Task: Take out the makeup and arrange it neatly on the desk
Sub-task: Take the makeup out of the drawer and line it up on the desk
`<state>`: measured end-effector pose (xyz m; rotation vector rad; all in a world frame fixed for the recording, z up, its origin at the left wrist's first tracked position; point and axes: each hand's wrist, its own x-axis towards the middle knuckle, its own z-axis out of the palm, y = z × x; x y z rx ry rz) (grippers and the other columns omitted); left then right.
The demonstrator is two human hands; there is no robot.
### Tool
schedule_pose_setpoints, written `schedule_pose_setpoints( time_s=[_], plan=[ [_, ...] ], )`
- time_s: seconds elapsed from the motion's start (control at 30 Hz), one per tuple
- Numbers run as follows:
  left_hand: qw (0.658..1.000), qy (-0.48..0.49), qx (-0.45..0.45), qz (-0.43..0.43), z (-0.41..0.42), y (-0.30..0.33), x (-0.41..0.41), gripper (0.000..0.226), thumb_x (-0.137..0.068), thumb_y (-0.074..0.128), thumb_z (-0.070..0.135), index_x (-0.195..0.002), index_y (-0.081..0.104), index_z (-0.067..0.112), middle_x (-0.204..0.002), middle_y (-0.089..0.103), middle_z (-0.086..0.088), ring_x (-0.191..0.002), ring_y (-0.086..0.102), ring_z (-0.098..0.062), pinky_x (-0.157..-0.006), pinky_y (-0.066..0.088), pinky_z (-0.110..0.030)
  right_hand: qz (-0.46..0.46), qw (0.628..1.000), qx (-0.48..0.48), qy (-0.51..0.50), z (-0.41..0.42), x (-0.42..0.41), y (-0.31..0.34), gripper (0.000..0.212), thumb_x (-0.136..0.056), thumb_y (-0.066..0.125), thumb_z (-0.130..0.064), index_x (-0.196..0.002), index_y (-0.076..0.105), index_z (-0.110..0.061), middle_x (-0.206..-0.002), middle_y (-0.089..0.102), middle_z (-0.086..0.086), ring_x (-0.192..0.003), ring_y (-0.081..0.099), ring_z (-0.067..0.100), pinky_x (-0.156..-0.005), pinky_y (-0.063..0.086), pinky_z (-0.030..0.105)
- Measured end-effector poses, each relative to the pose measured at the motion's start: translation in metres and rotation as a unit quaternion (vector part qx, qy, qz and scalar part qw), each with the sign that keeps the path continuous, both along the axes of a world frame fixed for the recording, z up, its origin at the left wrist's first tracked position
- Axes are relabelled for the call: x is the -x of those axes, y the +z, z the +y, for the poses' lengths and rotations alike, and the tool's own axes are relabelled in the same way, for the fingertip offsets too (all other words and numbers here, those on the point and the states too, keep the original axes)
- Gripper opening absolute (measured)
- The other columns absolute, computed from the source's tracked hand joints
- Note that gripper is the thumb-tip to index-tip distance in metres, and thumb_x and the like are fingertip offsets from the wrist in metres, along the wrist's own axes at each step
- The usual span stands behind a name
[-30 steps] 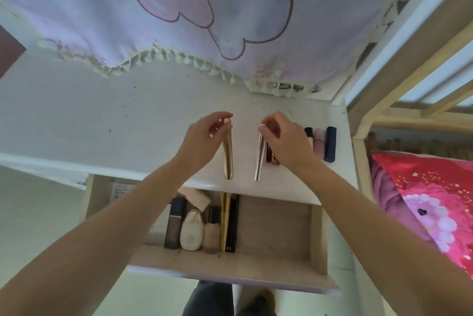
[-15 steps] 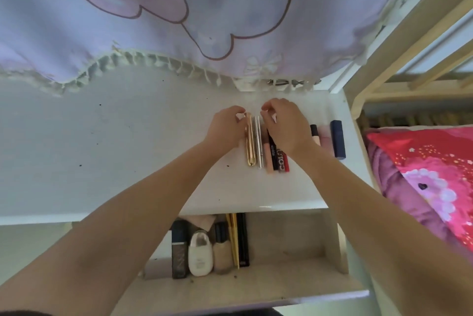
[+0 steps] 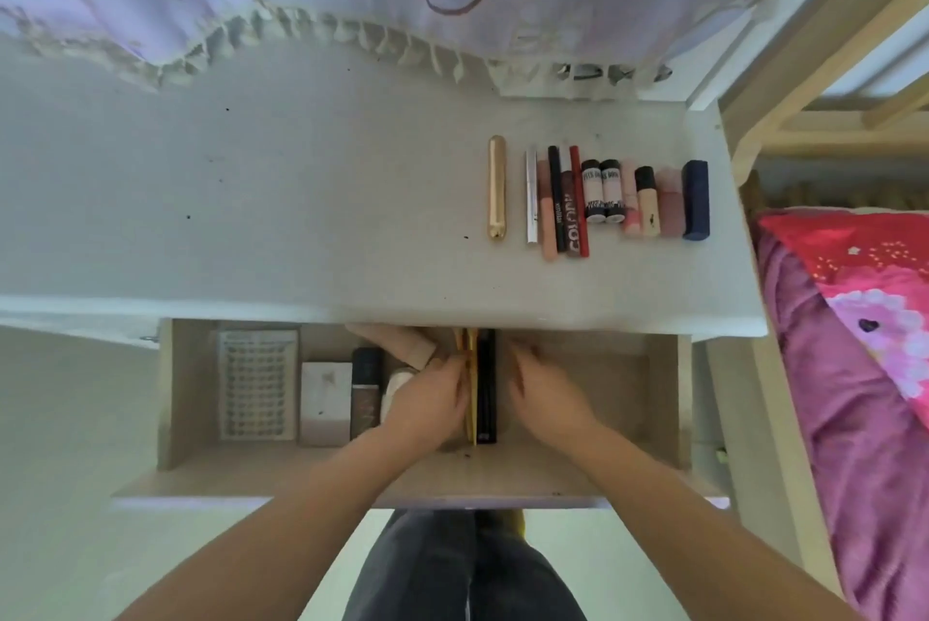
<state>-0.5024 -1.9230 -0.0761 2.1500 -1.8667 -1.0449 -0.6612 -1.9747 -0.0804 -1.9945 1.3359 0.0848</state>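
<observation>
Both forearms reach down into the open pale wood drawer [image 3: 663,399] under the white matte desk top [image 3: 301,218]. The left hand [image 3: 427,399] has its fingers curled onto a thin yellow-gold stick [image 3: 471,389] standing on edge, looks like a pinch, though motion blur makes it hard to be sure. The right hand [image 3: 545,392] sits just beside a slim glossy black box [image 3: 486,384] with fingers fairly straight and nothing held. Also in the drawer: a clear ridged plastic tray [image 3: 257,381], a white square block [image 3: 326,402] and a dark brown bottle [image 3: 365,392]. Up on the desk, the makeup lies in a tidy row: a shiny rounded gold tube [image 3: 496,187] a bit apart, then a silver stick [image 3: 531,198], pencils, small tubes, and a navy rectangular case [image 3: 696,199] at the far right.
</observation>
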Motion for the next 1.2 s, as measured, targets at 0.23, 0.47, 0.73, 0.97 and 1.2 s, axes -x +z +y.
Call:
schedule_pose_setpoints(
  time_s=[0.23,0.47,0.73,0.97,1.2],
  plan=[
    [0.994,-0.043,-0.032,-0.093,-0.032,-0.028,0.02,0.049,-0.095,0.04,0.014,-0.143,0.029,0.012,-0.117,0.059,-0.016,-0.091,0.062,-0.033,-0.062,0.046,-0.037,0.022,1.0,0.01,-0.009,-0.016,-0.024,-0.023,0.046,-0.098,0.038,-0.021,-0.143,0.03,-0.016,-0.139,0.041,0.015,-0.122,0.045,0.034,-0.094,0.043,0.039],
    [0.997,-0.002,0.005,-0.08,-0.024,-0.028,0.026,0.049,-0.094,0.043,0.017,-0.141,0.029,0.014,-0.109,0.058,-0.017,-0.082,0.061,-0.034,-0.054,0.041,-0.034,0.114,0.992,-0.001,-0.055,0.002,-0.027,-0.031,0.035,-0.098,0.042,-0.033,-0.121,0.048,-0.008,-0.124,0.048,0.014,-0.104,0.055,0.032,-0.072,0.045,0.035],
    [0.989,-0.022,-0.034,-0.14,-0.029,-0.03,0.031,0.054,-0.095,0.043,0.012,-0.144,0.02,0.008,-0.139,0.039,-0.019,-0.09,0.062,-0.034,-0.056,0.04,-0.036,0.132,0.986,-0.008,-0.103,0.007,-0.008,-0.032,0.03,-0.097,0.043,-0.029,-0.116,0.05,-0.006,-0.119,0.055,0.014,-0.097,0.061,0.033,-0.065,0.043,0.032],
    [0.99,-0.024,0.029,-0.14,-0.027,-0.026,0.036,0.042,-0.094,0.047,0.026,-0.134,0.035,0.016,-0.123,0.054,-0.011,-0.088,0.063,-0.032,-0.054,0.038,-0.032,0.101,0.989,-0.018,-0.104,0.003,0.033,-0.012,0.017,-0.095,0.046,-0.02,-0.105,0.05,-0.006,-0.098,0.064,0.014,-0.085,0.063,0.031,-0.06,0.043,0.031],
    [0.992,0.068,0.067,0.085,-0.004,0.004,0.039,0.02,-0.095,0.051,0.024,-0.113,0.049,0.017,-0.096,0.062,0.003,-0.087,0.062,-0.016,-0.07,0.05,-0.025,0.136,0.986,-0.09,-0.027,0.008,0.062,0.044,0.008,-0.095,0.049,-0.025,-0.09,0.049,-0.018,-0.074,0.055,-0.003,-0.063,0.052,0.013,-0.051,0.038,0.022]
  ],
)
